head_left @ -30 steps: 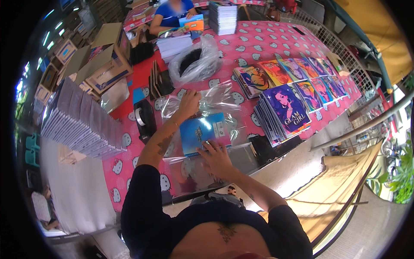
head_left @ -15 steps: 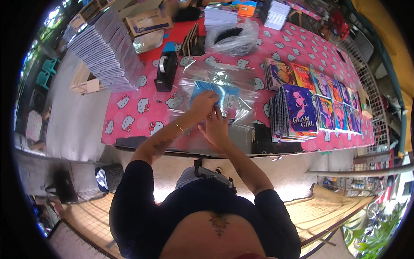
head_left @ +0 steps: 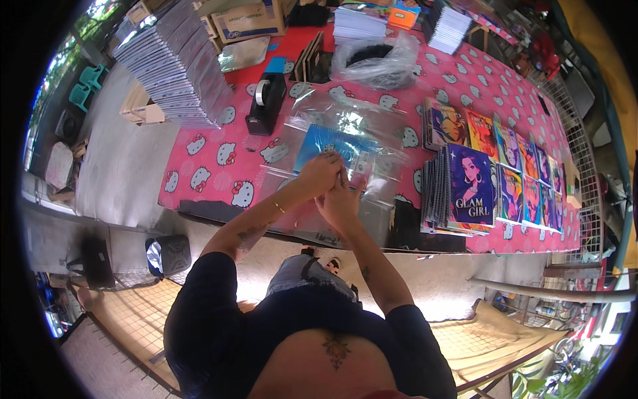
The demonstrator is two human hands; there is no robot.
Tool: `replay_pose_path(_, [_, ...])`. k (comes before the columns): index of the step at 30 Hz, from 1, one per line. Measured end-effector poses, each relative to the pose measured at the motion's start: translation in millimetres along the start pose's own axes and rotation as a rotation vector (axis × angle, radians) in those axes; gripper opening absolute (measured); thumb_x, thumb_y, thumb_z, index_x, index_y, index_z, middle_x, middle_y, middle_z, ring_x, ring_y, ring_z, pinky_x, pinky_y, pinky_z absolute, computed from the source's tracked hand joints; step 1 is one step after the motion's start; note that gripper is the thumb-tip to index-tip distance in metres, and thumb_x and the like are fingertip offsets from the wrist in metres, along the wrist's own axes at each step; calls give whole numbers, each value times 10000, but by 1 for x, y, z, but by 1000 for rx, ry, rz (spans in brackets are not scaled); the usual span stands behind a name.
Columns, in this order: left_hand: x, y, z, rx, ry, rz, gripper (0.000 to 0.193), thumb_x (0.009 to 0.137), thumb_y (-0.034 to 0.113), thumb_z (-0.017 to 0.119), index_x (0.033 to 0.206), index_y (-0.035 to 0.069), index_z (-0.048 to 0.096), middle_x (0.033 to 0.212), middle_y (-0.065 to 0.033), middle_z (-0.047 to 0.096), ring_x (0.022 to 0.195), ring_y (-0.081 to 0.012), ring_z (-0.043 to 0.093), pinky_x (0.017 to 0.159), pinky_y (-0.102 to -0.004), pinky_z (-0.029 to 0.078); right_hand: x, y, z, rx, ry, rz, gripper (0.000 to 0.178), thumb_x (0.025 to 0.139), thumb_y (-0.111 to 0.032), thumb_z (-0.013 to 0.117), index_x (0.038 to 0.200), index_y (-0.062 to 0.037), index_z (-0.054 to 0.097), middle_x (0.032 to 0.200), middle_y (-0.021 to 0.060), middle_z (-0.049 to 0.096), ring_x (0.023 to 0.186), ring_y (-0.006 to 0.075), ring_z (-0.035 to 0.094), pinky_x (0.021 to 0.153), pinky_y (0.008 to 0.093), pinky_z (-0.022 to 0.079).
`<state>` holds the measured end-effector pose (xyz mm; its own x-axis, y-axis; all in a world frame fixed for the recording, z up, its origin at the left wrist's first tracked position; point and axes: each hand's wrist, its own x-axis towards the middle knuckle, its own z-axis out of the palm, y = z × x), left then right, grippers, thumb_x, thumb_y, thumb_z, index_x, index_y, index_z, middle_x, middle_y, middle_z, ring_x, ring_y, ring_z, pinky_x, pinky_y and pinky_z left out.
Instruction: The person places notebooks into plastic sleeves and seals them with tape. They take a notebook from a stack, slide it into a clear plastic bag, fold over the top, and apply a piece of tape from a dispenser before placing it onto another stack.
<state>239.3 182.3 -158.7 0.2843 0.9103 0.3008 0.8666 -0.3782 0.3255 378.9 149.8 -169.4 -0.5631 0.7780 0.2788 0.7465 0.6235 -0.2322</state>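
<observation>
"Hands first: what are yours doing?"

"My left hand (head_left: 323, 173) bends inward, fingers bunched against those of my right hand (head_left: 340, 203), over the near part of the blue notebook (head_left: 318, 141). I can't tell whether they pinch anything. The notebook lies amid clear plastic (head_left: 372, 118), inside or on top I can't say, probably steadied by my hands."

"And around that?"

"The black tape dispenser (head_left: 268, 106) stands just left of the plastic, presumably for easy reach. On the right, the purple-covered notebooks (head_left: 472, 186) are stacked, perhaps to stay apart."

"Room to move?"

"My forearms cross the dark near edge (head_left: 428, 243). Pink table cover (head_left: 209, 156) opens out near left; only a narrow strip parts plastic from stack."
</observation>
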Motion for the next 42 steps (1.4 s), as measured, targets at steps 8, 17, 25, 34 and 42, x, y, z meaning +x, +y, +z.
replay_pose_path(8, [-3, -11, -4, -67, 52, 88, 376, 858, 109, 574, 1210, -23, 580, 1203, -206, 632, 1131, -355, 613, 960, -413, 503, 5, 19, -4, 554, 162, 236, 689, 763, -169, 716, 1390, -68, 449, 1315, 149, 501, 1275, 277, 476, 1115, 573, 246])
replay_pose_path(17, [83, -10, -44, 118, -610, 143, 301, 844, 199, 598, 1058, -3, 663, 988, -202, 688, 924, -392, 666, 861, -454, 533, 13, 45, -28, -208, -72, -84, 714, 707, -315, 792, 1309, -38, 526, 1225, 91, 541, 1124, 252, 555, 1051, 456, 354])
replay_pose_path(25, [93, -1, -55, -45, 7, 314, 378, 922, 229, 565, 1261, 62, 575, 1185, -214, 610, 1117, -400, 581, 883, -512, 483, 13, 36, -37, -207, -119, -52, 654, 763, -356, 738, 1305, -45, 542, 1211, 83, 557, 1115, 252, 564, 1023, 420, 387])
replay_pose_path(34, [-58, -161, -100, 210, 349, -466, 391, 926, 304, 622, 1203, 29, 615, 1233, -203, 571, 1134, -331, 543, 974, -525, 435, 12, 36, -49, -161, -188, -68, 673, 766, -384, 743, 1316, -59, 535, 1201, 63, 579, 1129, 230, 571, 1012, 396, 384])
replay_pose_path(42, [-40, -220, -107, -1246, 396, -965, 302, 825, 270, 757, 1038, 74, 673, 844, 3, 605, 718, -126, 549, 699, -334, 519, 9, 51, -35, -162, -54, -133, 537, 721, -369, 762, 1168, -103, 627, 1066, 35, 609, 996, 227, 617, 907, 403, 423])
